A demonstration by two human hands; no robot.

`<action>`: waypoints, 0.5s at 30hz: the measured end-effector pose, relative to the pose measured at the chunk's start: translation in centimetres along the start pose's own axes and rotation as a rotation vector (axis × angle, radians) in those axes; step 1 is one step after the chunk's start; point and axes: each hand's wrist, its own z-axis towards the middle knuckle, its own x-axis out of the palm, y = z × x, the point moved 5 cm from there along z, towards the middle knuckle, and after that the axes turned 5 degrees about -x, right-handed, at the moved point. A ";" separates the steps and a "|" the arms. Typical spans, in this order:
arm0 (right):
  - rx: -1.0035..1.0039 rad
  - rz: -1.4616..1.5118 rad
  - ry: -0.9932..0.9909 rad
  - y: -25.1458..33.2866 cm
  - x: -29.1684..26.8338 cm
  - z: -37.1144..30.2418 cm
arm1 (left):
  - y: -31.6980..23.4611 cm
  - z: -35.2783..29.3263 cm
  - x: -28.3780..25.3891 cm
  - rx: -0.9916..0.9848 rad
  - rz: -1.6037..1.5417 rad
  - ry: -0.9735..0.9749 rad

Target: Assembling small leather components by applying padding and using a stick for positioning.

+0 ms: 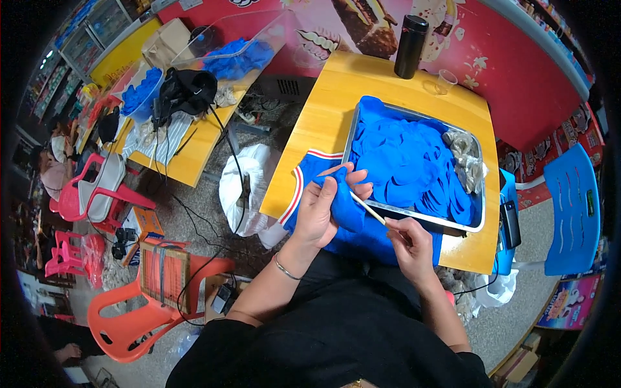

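My left hand (315, 216) is closed around a small piece of blue cloth (348, 212), held up over the near edge of the yellow table. My right hand (413, 249) pinches one end of a thin, pale stick (370, 209). The stick's other end meets the blue cloth; whether it goes inside or only touches is hidden. A blue garment with red and white trim (299, 197) lies under my hands at the table's edge. Just beyond stands a metal tray (480, 220) heaped with blue fabric pieces (401, 155) and a greyish-beige bundle (463, 156) on its right.
On the yellow table (336, 84), a black bottle (411, 48) and a clear cup (446, 82) stand at the back. A blue chair (572, 213) is at right. To the left are a white sack (244, 184), loose cables, an orange chair (123, 310) and another cluttered table (200, 145).
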 end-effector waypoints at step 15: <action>-0.051 -0.234 0.022 2.1 0.3 0.1 | -0.3 -0.1 -0.9 0.160 0.250 -0.111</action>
